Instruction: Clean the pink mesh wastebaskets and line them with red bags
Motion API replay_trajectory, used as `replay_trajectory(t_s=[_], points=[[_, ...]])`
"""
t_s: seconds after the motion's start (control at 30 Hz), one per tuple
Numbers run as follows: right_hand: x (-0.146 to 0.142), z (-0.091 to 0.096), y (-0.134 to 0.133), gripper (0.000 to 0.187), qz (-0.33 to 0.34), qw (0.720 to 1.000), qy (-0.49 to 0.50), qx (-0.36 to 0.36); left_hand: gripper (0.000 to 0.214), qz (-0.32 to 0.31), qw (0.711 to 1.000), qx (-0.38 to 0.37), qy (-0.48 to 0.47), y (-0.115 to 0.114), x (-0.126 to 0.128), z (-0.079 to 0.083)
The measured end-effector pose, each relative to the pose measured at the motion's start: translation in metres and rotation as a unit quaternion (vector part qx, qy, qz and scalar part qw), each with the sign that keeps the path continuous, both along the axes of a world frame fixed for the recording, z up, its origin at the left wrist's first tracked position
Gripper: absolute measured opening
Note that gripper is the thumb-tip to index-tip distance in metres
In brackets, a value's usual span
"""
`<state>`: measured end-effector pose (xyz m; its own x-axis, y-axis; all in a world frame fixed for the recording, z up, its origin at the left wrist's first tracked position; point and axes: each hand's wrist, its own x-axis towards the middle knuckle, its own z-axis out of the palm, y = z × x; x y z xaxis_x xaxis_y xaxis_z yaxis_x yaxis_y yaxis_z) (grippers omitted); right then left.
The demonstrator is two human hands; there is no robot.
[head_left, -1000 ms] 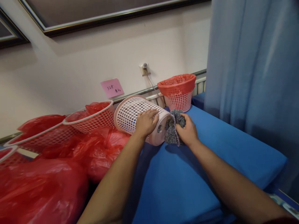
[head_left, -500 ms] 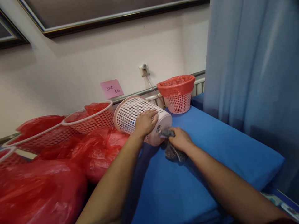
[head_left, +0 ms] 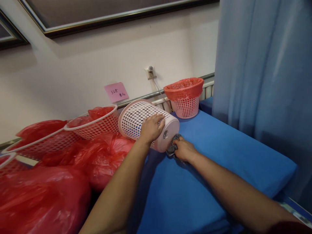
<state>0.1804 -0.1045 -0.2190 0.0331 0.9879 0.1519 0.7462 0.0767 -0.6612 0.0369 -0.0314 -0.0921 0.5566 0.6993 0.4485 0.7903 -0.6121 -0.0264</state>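
Note:
A pale pink perforated plastic wastebasket [head_left: 133, 122] lies on its side on the blue mattress [head_left: 219, 156], its solid bottom turned toward the right. My left hand [head_left: 152, 128] rests flat on the side of this basket near the bottom end, fingers stretched out. Bunched in my right hand [head_left: 185, 149] is a dark grey cloth [head_left: 172, 147], pressed against the lower edge of the basket's bottom. A small dark label [head_left: 165, 134] shows on that bottom. My right fingertips are partly buried in the cloth.
Behind stands an upright basket [head_left: 186, 107] lined with a red bag [head_left: 184, 89]. Baskets [head_left: 97, 123] with red liners and full red plastic bags [head_left: 48, 195] crowd the left. A blue curtain [head_left: 263, 65] hangs at right; a metal rail [head_left: 146, 97] runs along the wall.
My right hand has moved slightly down and left with the cloth, from the middle of the basket's bottom to its lower edge. The left hand and basket stay in place.

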Motion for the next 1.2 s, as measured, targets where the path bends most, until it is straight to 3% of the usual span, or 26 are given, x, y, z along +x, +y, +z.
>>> replay_trajectory(t_s=[0.1, 0.2, 0.27, 0.33, 0.43, 0.53, 0.6, 0.7, 0.8, 0.87, 0.9, 1.07, 1.2], points=[[0.017, 0.003, 0.011, 0.035, -0.083, 0.996, 0.036, 0.019, 0.037, 0.005, 1.0, -0.003, -0.003, -0.002, 0.0, 0.001], [0.027, 0.007, 0.02, 0.043, -0.181, 0.958, 0.138, 0.173, 0.037, 0.007, 1.0, 0.001, 0.0, -0.002, 0.001, 0.001], [0.026, 0.007, 0.022, 0.048, -0.175, 0.926, 0.174, 0.285, 0.037, 0.006, 1.0, 0.0, 0.001, -0.002, 0.002, 0.001], [0.02, 0.004, 0.023, 0.053, -0.107, 0.931, 0.15, 0.315, 0.037, 0.01, 1.0, -0.003, 0.002, -0.002, 0.003, 0.0], [0.01, -0.005, 0.023, 0.057, -0.034, 0.971, 0.093, 0.219, 0.037, 0.015, 1.0, 0.0, 0.002, 0.0, 0.004, 0.0], [0.01, -0.014, 0.025, 0.046, -0.04, 0.995, 0.058, 0.066, 0.038, 0.012, 1.0, 0.001, 0.002, 0.0, 0.004, 0.0], [0.015, -0.016, 0.027, 0.037, -0.063, 0.996, 0.058, 0.021, 0.038, 0.011, 1.0, 0.002, 0.002, 0.0, 0.003, 0.0], [0.025, -0.011, 0.03, 0.039, -0.115, 0.989, 0.078, 0.044, 0.037, 0.011, 1.0, 0.006, 0.0, -0.002, 0.002, 0.0], [0.029, -0.005, 0.033, 0.051, -0.163, 0.962, 0.126, 0.177, 0.038, 0.01, 1.0, 0.009, 0.0, -0.002, 0.001, -0.001], [0.026, -0.005, 0.035, 0.055, -0.138, 0.942, 0.148, 0.268, 0.038, 0.009, 1.0, 0.008, 0.001, -0.002, 0.002, -0.001], [0.023, -0.006, 0.036, 0.057, -0.118, 0.941, 0.148, 0.28, 0.038, 0.009, 1.0, 0.008, 0.001, -0.001, 0.003, -0.001], [0.012, -0.02, 0.038, 0.058, -0.072, 0.993, 0.074, 0.051, 0.038, 0.021, 1.0, 0.003, 0.001, 0.0, 0.006, 0.001], [0.013, -0.023, 0.032, 0.035, 0.009, 0.998, 0.06, 0.009, 0.038, 0.026, 1.0, -0.001, 0.003, 0.0, 0.008, 0.002]])
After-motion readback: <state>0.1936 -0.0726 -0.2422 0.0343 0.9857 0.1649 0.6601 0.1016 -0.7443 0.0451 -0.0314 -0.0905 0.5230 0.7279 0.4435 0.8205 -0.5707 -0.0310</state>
